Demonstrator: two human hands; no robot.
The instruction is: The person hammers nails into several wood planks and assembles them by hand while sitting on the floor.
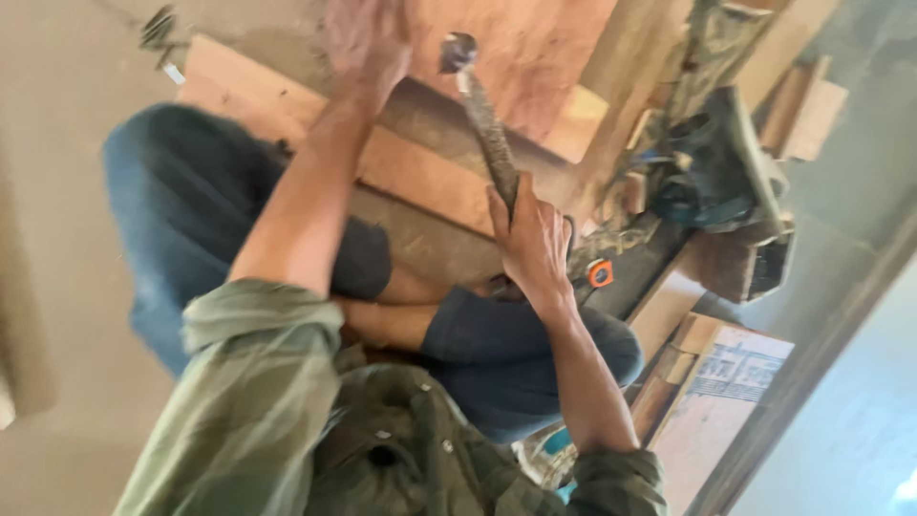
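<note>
My right hand [530, 239] is closed around the dark handle of a hammer [487, 124]. Its metal head [457, 50] is raised over a reddish plywood sheet [535, 57]. My left hand [365, 38] reaches to the top edge of the view and rests on or near the plywood. It is blurred and its fingers are cut off by the frame. Both forearms stretch out from rolled green sleeves. Below them are my bent knees in blue jeans [181, 201], over a wooden plank [420, 177].
A teal and black power tool [712, 177] lies among wood offcuts at the right. A small orange-ringed object [600, 273] sits beside my right hand. A printed board [735, 368] leans at lower right. Small metal pieces [158, 29] lie on the concrete floor at top left.
</note>
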